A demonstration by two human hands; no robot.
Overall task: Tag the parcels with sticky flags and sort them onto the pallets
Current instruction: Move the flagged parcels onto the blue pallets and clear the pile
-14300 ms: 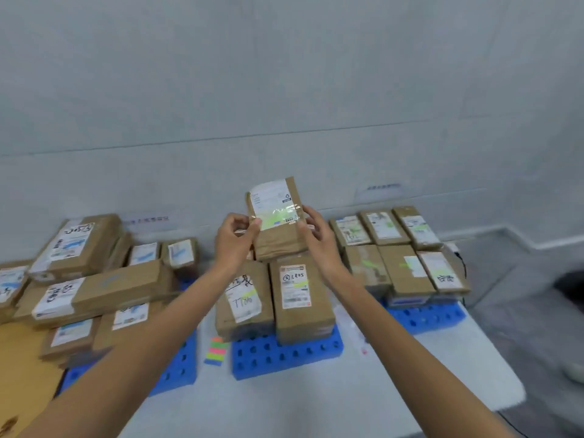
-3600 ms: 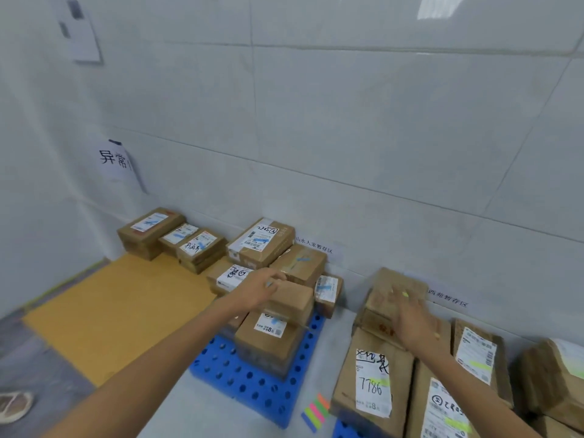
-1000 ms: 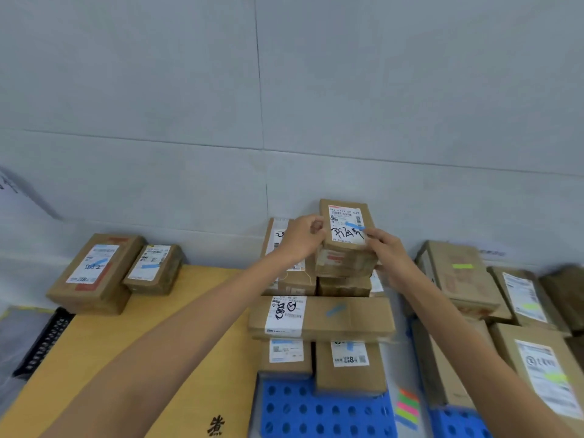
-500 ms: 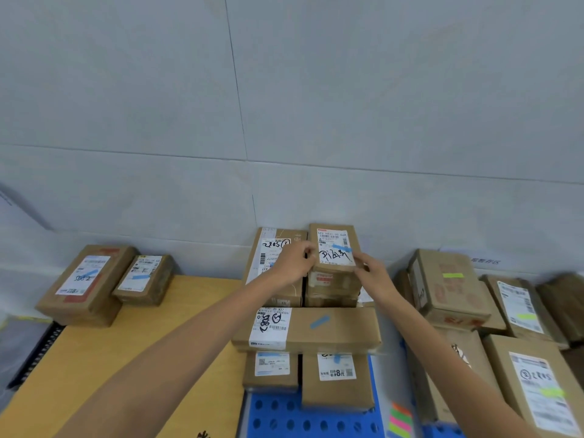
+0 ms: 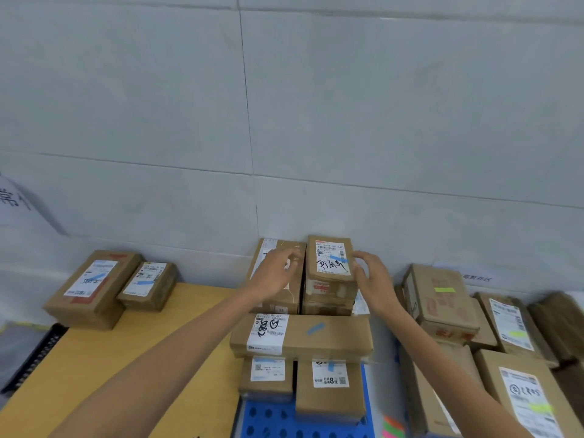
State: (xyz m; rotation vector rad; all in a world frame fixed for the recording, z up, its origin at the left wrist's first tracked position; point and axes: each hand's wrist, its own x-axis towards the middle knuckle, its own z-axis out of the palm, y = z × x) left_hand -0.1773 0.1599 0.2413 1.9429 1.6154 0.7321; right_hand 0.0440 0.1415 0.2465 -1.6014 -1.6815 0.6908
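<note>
Two bare forearms run up from the lower edge of the head view. No sleeve covers either arm as far down as the view shows. The left hand (image 5: 278, 273) and the right hand (image 5: 374, 278) are ungloved, with no ring, watch or wristband visible on them.

- A wall of large pale grey tiles (image 5: 316, 105) fills the upper half of the view, with thin dark grout lines running across and down it.
- A white paper sign with black characters (image 5: 19, 203) hangs on the wall at the far left.
- A flat yellow-brown wooden board (image 5: 104, 358) lies below the wall at lower left.
- A black perforated plastic edge (image 5: 38, 355) borders the board's left side.
- Even, soft light; no window shows.
</note>
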